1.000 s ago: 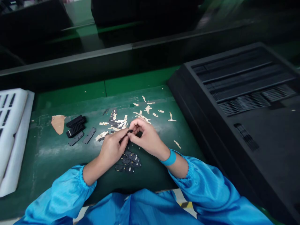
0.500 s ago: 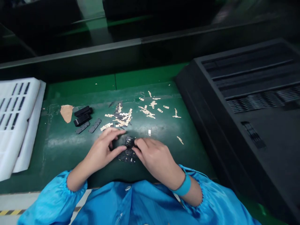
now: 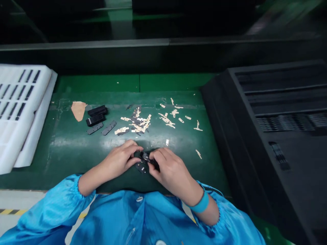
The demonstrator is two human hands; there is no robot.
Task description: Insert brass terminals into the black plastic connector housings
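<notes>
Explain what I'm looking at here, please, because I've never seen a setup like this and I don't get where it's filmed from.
There's no robot here: it's a person working bare-handed, seen from a camera on their head that looks forward and down, which is why the blue sleeves come in from the bottom.

The left hand and right hand meet over small dark parts. The right seems to pinch them; whether the left grips or just steadies, I can't tell.

Beyond them on the green table lie scattered pale strips, some black pieces and a tan scrap. A white tray sits at the left, a large black tray at the right.
</notes>
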